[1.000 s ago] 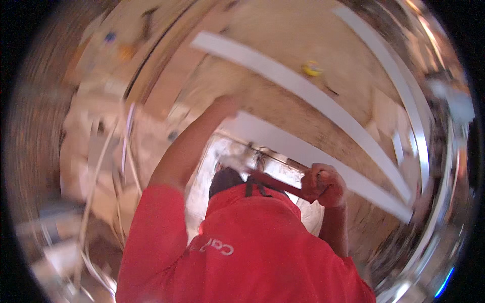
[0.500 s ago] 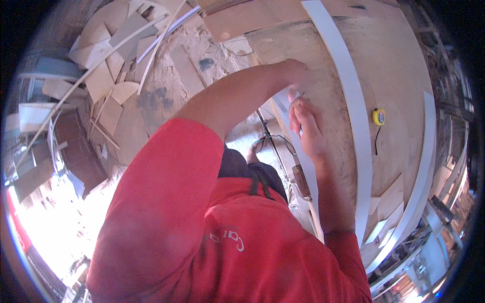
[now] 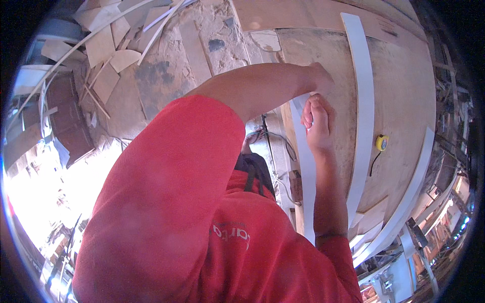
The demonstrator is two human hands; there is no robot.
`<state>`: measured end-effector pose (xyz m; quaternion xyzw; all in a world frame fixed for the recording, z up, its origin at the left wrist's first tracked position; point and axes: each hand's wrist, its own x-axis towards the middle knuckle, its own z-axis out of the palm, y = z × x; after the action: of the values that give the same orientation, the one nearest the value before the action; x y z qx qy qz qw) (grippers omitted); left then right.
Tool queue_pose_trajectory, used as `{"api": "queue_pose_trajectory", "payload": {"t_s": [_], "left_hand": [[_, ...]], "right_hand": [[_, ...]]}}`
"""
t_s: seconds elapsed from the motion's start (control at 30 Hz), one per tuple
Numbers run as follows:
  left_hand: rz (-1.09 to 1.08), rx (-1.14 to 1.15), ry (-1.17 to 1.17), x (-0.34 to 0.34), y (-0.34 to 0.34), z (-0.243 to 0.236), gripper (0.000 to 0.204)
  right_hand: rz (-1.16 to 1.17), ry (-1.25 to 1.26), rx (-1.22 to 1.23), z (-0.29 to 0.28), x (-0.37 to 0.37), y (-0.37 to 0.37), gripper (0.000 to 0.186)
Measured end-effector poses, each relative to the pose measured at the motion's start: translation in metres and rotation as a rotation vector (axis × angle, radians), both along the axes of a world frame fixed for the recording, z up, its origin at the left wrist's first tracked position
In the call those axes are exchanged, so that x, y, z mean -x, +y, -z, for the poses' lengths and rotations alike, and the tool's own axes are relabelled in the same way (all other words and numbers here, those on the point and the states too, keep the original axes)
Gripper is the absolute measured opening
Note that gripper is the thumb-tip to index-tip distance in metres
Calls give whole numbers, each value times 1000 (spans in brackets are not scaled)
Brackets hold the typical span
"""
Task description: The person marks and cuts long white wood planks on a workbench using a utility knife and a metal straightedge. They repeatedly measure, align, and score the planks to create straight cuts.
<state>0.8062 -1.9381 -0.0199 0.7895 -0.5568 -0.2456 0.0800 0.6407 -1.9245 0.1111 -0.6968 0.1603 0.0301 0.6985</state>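
My left hand (image 3: 319, 77) reaches across to the end of a white strip (image 3: 302, 146) lying along the near edge of the wooden worktop (image 3: 328, 50); its fingertips are blurred and mostly hidden. Just beside it, my right hand (image 3: 316, 113) is closed over that strip, with what it grips hidden. A dark wooden block (image 3: 296, 187) sits on the strip's edge, beside my right forearm. A second white strip (image 3: 360, 111) lies farther right, with a yellow tape measure (image 3: 382, 143) beyond it.
A curved white strip (image 3: 414, 186) runs along the worktop's right side. Plywood offcuts (image 3: 103, 48) are piled on the dusty floor (image 3: 151, 86) at the upper left. A dark cable (image 3: 275, 136) hangs beside the worktop's near edge. Boards (image 3: 268, 12) lie across the far end.
The view has swung round from a blurred angle. Since half a second ago, both hands have moved slightly rightward in the picture; the right hand has stayed closed beside the left.
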Motion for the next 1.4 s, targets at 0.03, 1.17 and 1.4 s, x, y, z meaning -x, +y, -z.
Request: {"api": "queue_pose_trajectory", "payload": {"t_s": [0.03,1.17,1.4], "left_hand": [[24,-11,7,1,1,-4,28],[228,-230,22,8,10,-60,84],[271,-313,-15,7,13,-84,83]], "right_hand": [[-6,5,20,2,0,0,36],[-36,-44,214,26,58,-11,35],[-23,24,286,21,82,-16,32]]}}
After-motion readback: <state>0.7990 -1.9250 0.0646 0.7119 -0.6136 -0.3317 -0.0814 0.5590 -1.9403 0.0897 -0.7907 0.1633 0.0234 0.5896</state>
